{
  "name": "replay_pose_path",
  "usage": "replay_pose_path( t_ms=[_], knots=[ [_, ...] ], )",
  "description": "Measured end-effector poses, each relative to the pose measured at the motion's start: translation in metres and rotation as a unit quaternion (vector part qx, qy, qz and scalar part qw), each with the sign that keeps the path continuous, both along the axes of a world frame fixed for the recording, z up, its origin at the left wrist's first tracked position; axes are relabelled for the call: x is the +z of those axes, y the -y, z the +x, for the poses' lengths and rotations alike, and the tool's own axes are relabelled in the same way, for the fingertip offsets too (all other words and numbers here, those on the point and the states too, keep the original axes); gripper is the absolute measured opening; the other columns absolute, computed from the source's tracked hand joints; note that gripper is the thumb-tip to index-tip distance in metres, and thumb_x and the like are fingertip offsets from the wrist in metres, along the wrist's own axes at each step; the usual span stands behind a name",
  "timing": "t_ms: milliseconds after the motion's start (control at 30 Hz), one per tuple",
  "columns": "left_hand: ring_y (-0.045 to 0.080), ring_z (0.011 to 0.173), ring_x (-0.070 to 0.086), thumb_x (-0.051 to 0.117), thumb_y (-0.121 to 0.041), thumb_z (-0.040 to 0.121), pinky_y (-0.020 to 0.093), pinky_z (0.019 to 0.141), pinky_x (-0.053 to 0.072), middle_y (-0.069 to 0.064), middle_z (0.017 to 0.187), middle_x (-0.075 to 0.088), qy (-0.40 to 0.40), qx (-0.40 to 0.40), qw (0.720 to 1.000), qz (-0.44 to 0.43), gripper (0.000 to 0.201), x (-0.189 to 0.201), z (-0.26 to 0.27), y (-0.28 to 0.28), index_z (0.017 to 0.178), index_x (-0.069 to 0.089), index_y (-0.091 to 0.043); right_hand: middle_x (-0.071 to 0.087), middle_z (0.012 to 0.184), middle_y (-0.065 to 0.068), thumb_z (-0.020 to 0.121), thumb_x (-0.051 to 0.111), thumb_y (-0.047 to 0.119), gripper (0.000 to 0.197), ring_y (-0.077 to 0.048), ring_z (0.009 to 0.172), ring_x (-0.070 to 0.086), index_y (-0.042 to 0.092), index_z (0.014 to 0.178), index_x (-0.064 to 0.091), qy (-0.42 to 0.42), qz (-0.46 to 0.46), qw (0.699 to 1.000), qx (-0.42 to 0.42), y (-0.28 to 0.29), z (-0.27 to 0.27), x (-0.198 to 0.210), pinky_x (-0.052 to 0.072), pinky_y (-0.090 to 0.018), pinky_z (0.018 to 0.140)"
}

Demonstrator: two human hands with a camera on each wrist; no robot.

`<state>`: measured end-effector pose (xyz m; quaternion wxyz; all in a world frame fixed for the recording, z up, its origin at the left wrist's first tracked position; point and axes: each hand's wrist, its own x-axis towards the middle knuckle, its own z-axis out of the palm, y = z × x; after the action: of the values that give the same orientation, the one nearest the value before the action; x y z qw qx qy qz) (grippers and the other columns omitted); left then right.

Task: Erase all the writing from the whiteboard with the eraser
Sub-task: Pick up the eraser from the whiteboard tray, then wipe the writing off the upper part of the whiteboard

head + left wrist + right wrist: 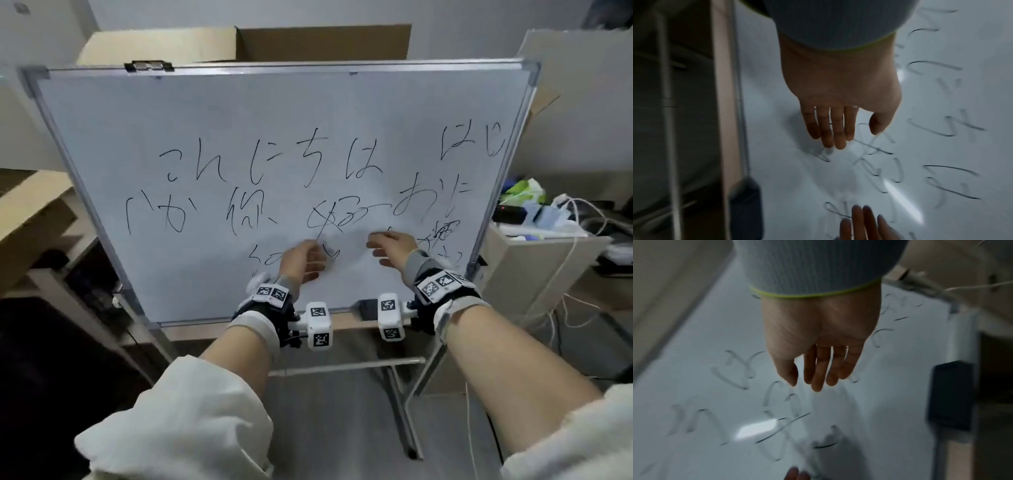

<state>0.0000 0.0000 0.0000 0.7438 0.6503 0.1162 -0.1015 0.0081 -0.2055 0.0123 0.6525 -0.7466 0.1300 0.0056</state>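
Observation:
A whiteboard (239, 113) on a metal stand carries several lines of black handwriting (274, 164) across its middle and lower part. My left hand (303, 260) is held in front of the lower centre of the board, fingers straight and empty, as the left wrist view shows (834, 129). My right hand (390, 248) hovers just to its right, also empty with relaxed fingers (816, 376). A dark eraser (368, 306) lies on the board's bottom ledge between my wrists, seen as a dark block (950, 395) in the right wrist view. Neither hand touches it.
Cardboard boxes (239, 44) stand behind the board, and another box (30, 212) sits at the left. A white cabinet (534, 260) on the right holds clutter and trailing cables (565, 274). The stand's legs (404, 394) spread over the floor below.

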Motion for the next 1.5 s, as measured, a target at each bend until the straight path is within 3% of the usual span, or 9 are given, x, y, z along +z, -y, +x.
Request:
replay_pose_path(
  t_ms=[267,400,633,800,900,1000,1067,1233,1500],
  knots=[
    [0.020,0.069,0.058,0.055,-0.023,0.096,0.026,0.064,0.045,0.009,0.100,0.064,-0.169,0.050,0.984,0.037,0.017,-0.114,0.002,0.020,0.089,0.065,-0.011,0.064,0.119,-0.006,0.063,0.085,0.029,0.068,-0.027,0.111,0.060,0.020,0.126,0.062,-0.183,-0.200,0.962,0.033,0.055,0.003,-0.137,0.045,-0.037,0.102],
    [0.020,0.068,0.056,0.056,-0.026,0.098,0.029,0.062,0.044,0.011,0.102,0.057,-0.212,0.060,0.974,0.054,0.020,-0.172,0.008,0.036,0.103,0.062,-0.008,0.063,0.124,-0.005,0.059,0.080,0.034,0.080,-0.030,0.115,0.058,0.030,0.133,0.050,-0.179,-0.262,0.947,0.056,0.065,0.018,-0.199,0.045,-0.044,0.103],
    [0.020,0.068,0.060,0.058,-0.028,0.097,0.029,0.059,0.045,0.009,0.106,0.056,-0.241,0.100,0.965,0.033,0.023,-0.194,0.017,0.046,0.110,0.058,-0.008,0.051,0.112,0.000,0.065,0.072,0.056,0.064,-0.029,0.105,0.047,0.035,0.119,0.045,-0.109,-0.457,0.873,0.133,0.070,0.018,-0.204,0.044,-0.040,0.087],
    [0.025,0.088,0.060,0.060,-0.029,0.095,0.033,0.070,0.047,0.007,0.106,0.056,-0.222,0.141,0.965,0.011,0.028,-0.184,0.023,0.045,0.116,0.062,-0.010,0.055,0.117,-0.003,0.065,0.079,0.047,0.071,-0.027,0.102,0.050,0.023,0.120,0.041,-0.086,-0.466,0.857,0.201,0.075,0.030,-0.193,0.047,-0.040,0.083],
    [0.018,0.078,0.053,0.059,-0.034,0.094,0.036,0.084,0.042,0.001,0.091,0.051,-0.222,0.195,0.955,-0.016,0.051,-0.179,0.030,0.027,0.139,0.052,-0.011,0.061,0.110,-0.002,0.063,0.081,0.051,0.070,-0.025,0.099,0.055,0.022,0.118,0.047,-0.044,-0.444,0.872,0.202,0.072,0.029,-0.186,0.046,-0.034,0.078],
    [0.019,0.075,0.048,0.054,-0.039,0.095,0.033,0.075,0.041,0.003,0.084,0.050,-0.232,0.238,0.943,-0.029,0.038,-0.174,0.033,0.004,0.119,0.060,-0.010,0.065,0.109,0.009,0.062,0.082,0.055,0.066,-0.016,0.098,0.061,0.032,0.118,0.057,0.017,-0.405,0.889,0.213,0.061,0.023,-0.177,0.048,-0.029,0.080],
    [0.023,0.082,0.049,0.047,-0.034,0.100,0.032,0.073,0.040,0.007,0.093,0.053,-0.230,0.230,0.946,0.000,0.027,-0.164,0.030,-0.009,0.106,0.060,-0.011,0.064,0.108,0.018,0.062,0.079,0.061,0.063,-0.009,0.097,0.061,0.039,0.117,0.059,0.049,-0.384,0.892,0.232,0.044,0.021,-0.164,0.049,-0.027,0.082],
    [0.038,0.136,0.043,0.047,-0.039,0.098,0.043,0.107,0.038,0.015,0.149,0.044,-0.217,0.244,0.930,0.165,0.055,-0.146,0.026,-0.067,0.145,0.047,-0.010,0.061,0.105,0.018,0.069,0.071,0.067,0.055,-0.007,0.090,0.060,0.037,0.114,0.059,0.152,-0.380,0.891,0.197,-0.027,0.019,-0.119,0.051,-0.030,0.081],
    [0.035,0.135,0.047,0.050,-0.040,0.096,0.043,0.113,0.037,0.016,0.148,0.048,-0.095,0.446,0.852,0.258,0.059,-0.044,0.026,-0.242,0.145,0.047,-0.006,0.062,0.100,0.012,0.066,0.075,0.053,0.050,-0.012,0.090,0.060,0.029,0.107,0.058,0.364,-0.325,0.866,0.109,-0.224,0.046,-0.015,0.049,-0.028,0.068]
  ],
)
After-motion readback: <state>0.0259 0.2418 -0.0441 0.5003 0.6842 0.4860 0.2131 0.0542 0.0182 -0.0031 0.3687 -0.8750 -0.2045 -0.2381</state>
